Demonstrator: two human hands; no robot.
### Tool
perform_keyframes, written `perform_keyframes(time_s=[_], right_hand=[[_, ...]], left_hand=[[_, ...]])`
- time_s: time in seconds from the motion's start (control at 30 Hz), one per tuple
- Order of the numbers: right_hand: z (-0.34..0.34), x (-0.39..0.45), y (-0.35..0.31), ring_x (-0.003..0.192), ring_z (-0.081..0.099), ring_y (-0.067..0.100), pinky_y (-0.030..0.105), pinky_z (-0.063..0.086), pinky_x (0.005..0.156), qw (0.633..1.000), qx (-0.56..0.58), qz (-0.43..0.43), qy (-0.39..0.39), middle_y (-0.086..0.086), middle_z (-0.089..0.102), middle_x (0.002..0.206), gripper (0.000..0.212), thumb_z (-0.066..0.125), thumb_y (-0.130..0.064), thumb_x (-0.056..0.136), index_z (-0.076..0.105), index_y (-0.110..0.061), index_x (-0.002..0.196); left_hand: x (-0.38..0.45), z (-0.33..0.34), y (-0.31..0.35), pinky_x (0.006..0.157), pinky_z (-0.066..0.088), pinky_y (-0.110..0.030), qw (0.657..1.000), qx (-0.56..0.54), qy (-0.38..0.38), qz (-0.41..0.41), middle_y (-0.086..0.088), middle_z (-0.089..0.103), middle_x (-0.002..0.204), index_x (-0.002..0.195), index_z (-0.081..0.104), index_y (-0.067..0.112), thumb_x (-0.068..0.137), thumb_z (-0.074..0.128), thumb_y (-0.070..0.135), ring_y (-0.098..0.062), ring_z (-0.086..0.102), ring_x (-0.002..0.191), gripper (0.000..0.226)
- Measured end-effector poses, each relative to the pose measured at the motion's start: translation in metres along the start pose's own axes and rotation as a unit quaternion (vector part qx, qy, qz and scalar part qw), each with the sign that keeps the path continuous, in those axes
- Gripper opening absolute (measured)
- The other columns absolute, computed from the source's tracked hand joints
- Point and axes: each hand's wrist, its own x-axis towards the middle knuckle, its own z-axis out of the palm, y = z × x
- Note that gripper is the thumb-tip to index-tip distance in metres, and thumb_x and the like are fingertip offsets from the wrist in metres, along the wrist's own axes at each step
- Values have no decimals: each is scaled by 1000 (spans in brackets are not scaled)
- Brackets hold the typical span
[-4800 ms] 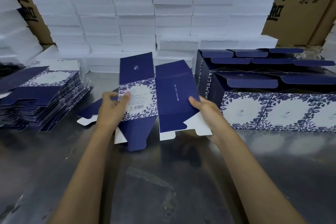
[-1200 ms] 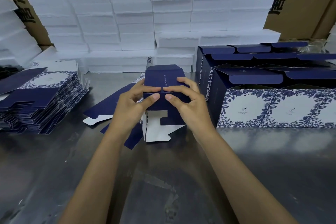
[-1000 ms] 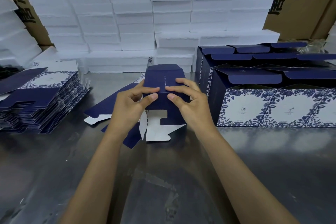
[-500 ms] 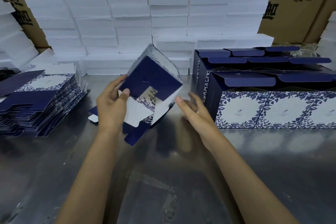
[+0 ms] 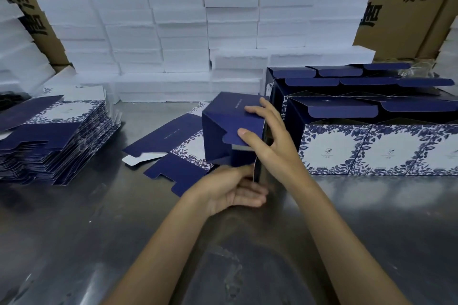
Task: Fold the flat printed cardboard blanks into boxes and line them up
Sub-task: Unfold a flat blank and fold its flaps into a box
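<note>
Base-closing step: right hand (image 5: 270, 148) pinches the navy cardboard box's (image 5: 228, 129) notched flap; left hand (image 5: 233, 189), loosely spread, steadies it beneath. Next: tuck flap, align beside the finished blue-floral box row (image 5: 371, 148).

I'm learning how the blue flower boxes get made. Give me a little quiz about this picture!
1. True or false: the stack of flat blanks lies on the left of the metal table.
2. Which hand touches the top of the half-folded box? A) left hand B) right hand
3. Fill in: the finished boxes stand in rows on the ___ side of the table.

Key:
1. True.
2. B. The right hand has fingers on top and thumb on the front flap; the left hand is at the box's bottom edge.
3. Right.
</note>
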Motion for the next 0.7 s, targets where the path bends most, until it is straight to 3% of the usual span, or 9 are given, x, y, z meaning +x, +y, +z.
perform_keyframes(time_s=[0.1, 0.17, 0.27, 0.37, 0.4, 0.47, 0.53, 0.6, 0.7], right_hand=[[-5, 0, 7, 145, 29, -4, 37, 30, 121, 999, -40, 10, -34, -16, 33, 158, 36, 70, -21, 94, 60, -34, 125], [-7, -1, 10, 145, 30, -2, 41, 31, 120, 998, -44, 11, -36, -17, 32, 157, 37, 69, -19, 95, 58, -35, 126], [-7, -1, 10, 146, 31, 1, 44, 37, 118, 999, -27, 18, -35, -18, 32, 157, 37, 69, -16, 95, 59, -37, 124], [-7, 0, 8, 146, 32, 6, 41, 45, 111, 999, 4, 27, -33, -16, 35, 155, 37, 69, -11, 95, 62, -36, 120], [-7, 0, 6, 145, 33, 6, 34, 50, 107, 999, 20, 28, -30, -15, 37, 154, 37, 69, -8, 94, 63, -35, 117], [-8, 1, 4, 143, 37, 5, 20, 54, 94, 998, 47, 30, -24, -15, 41, 151, 35, 69, -3, 93, 66, -33, 112], [-9, 1, 3, 139, 42, 3, 15, 53, 87, 997, 71, 34, -21, -14, 44, 149, 33, 68, -1, 92, 69, -31, 108], [-10, 1, 4, 137, 44, 2, 14, 52, 85, 995, 86, 34, -23, -14, 45, 149, 32, 69, -2, 92, 71, -30, 106], [-4, 1, 6, 131, 44, -10, 8, 46, 90, 997, 77, 22, -7, -14, 46, 147, 26, 75, -7, 89, 73, -26, 107]], left_hand=[[-5, -5, 5, 42, 50, -21, 987, 156, -16, -45, -9, 69, 62, 94, 65, 4, 103, 50, 27, -13, 62, 44, 29], [-11, -15, 13, 38, 42, -19, 967, 247, 51, -37, -4, 63, 52, 87, 67, 5, 101, 50, 23, -12, 55, 37, 28], [-19, -41, 24, 43, 36, -20, 894, 357, 268, 27, -3, 50, 45, 61, 54, 11, 95, 51, 25, -20, 46, 38, 37], [-22, -55, 26, 56, 37, -31, 783, 343, 477, 206, 3, 48, 57, 62, 42, 13, 90, 52, 27, -24, 49, 59, 32], [-22, -56, 28, 61, 41, -30, 769, 302, 487, 285, 7, 56, 68, 69, 50, 16, 89, 55, 26, -17, 54, 69, 23], [-22, -50, 31, 83, 44, -17, 787, 256, 410, 383, 18, 63, 104, 95, 62, 29, 90, 63, 25, 3, 58, 100, 7], [-19, -45, 25, 102, 38, -16, 819, 283, 301, 398, 27, 55, 130, 112, 63, 37, 90, 70, 24, 10, 46, 125, 27], [-15, -41, 20, 112, 37, -29, 823, 308, 264, 397, 23, 52, 139, 118, 66, 35, 89, 73, 21, 5, 41, 134, 33], [-8, -36, 16, 112, 38, -37, 810, 290, 285, 423, 15, 57, 136, 117, 70, 26, 88, 75, 15, -4, 42, 135, 31]])
